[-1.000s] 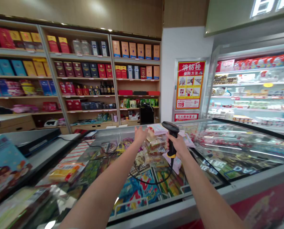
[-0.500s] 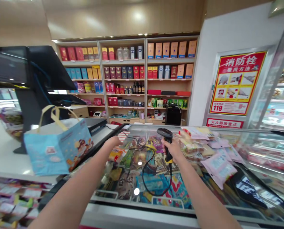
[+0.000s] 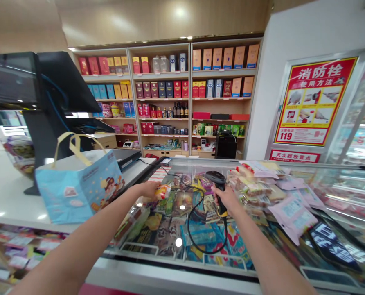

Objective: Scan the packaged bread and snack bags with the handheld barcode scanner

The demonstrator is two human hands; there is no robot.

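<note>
My right hand (image 3: 226,198) is wrapped round the handle of a black barcode scanner (image 3: 216,178), its head tilted up and pointing away from me. A black cable (image 3: 189,223) loops from its base over the glass top. My left hand (image 3: 150,189) is closed on a small snack pack (image 3: 163,191) in an orange, red and clear wrapper; its fingers are partly hidden. Below my left forearm lies a clear-wrapped sandwich-like pack (image 3: 130,223), partly covered by the arm. Both hands are over the glass-topped freezer (image 3: 182,262).
A blue shopping bag (image 3: 78,188) with cream handles stands on the white counter (image 3: 10,200), beside a dark monitor (image 3: 62,82). Wrapped breads (image 3: 250,184) and pale pink packs (image 3: 293,217) are heaped on the glass at right. Shelves of boxes (image 3: 161,90) line the back.
My left hand has moved slightly right and down, and the orange snack pack has shifted right with it. The scanner stays in my right hand. The view has turned slightly.
</note>
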